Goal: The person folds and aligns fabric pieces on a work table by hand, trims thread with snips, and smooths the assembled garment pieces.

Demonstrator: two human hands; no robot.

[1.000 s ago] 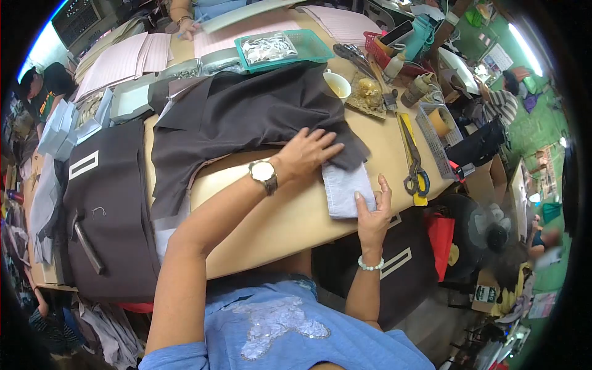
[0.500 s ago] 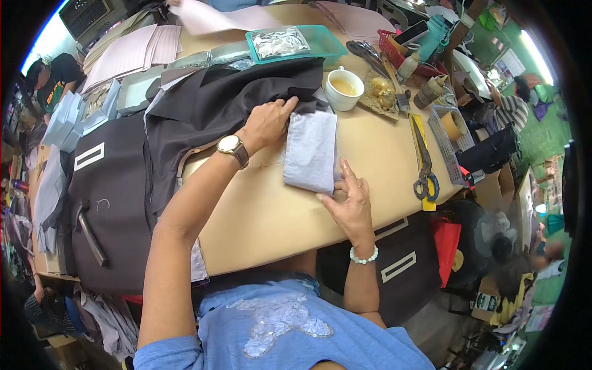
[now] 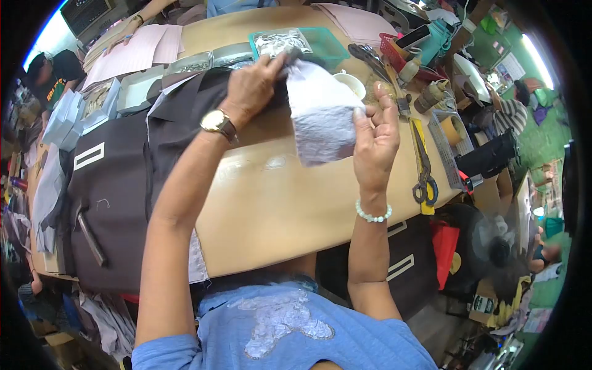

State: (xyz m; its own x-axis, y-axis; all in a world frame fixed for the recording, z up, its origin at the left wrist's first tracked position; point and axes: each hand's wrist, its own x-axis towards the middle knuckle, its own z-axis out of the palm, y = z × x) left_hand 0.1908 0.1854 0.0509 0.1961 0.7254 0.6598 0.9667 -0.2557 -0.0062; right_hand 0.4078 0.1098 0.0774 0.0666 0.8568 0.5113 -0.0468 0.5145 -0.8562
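A light grey cloth pouch-like piece (image 3: 324, 132) is raised off the tabletop, tilted, joined to or overlapping dark cloth at its top. My right hand (image 3: 379, 139) pinches its right edge between thumb and fingers. Farther up, my left hand (image 3: 254, 87) is closed on the dark cloth (image 3: 209, 92), close to the pale piece's upper left corner. The dark cloth spreads left from there across the table. Behind the grey piece, a white cup (image 3: 351, 83) is partly hidden.
Scissors (image 3: 424, 179) lie on a yellow strip at right, by a grey basket (image 3: 447, 145). A teal tray (image 3: 324, 46) and small boxes (image 3: 132, 92) line the back. A hammer (image 3: 91, 237) rests on dark cloth at left. Another person's hand (image 3: 128, 32) touches pink sheets (image 3: 139, 52).
Both hands have moved up, lifting the grey piece and dark cloth from the table. My right hand now grips the piece's side. The other person's sheet is down at the back left.
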